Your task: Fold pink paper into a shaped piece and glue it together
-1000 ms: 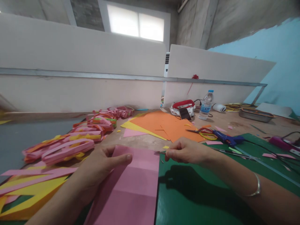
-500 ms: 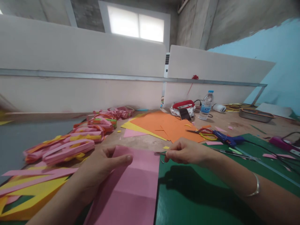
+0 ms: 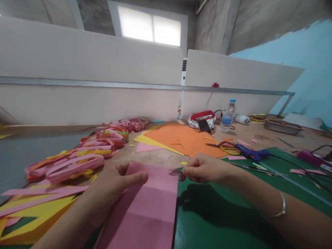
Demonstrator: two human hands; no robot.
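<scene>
A pink paper sheet spans the lower middle, partly over the green cutting mat. My left hand grips its upper left side, thumb on top and fingers underneath. At the sheet's upper right edge, my right hand is closed around what looks like a small pair of scissors. One thin blade lies over the paper's corner; a second tip shows just below, by the edge. My fingers hide the handles.
Pink and orange strip bundles lie left, above yellow paper. Orange sheets spread ahead. To the right are yellow-handled scissors, a blue glue gun with its cord, and a water bottle. White panels stand behind.
The scissors have moved slightly left, so a blade now reaches over the paper's corner. The pink sheet has shifted a little to the right with my left hand.
</scene>
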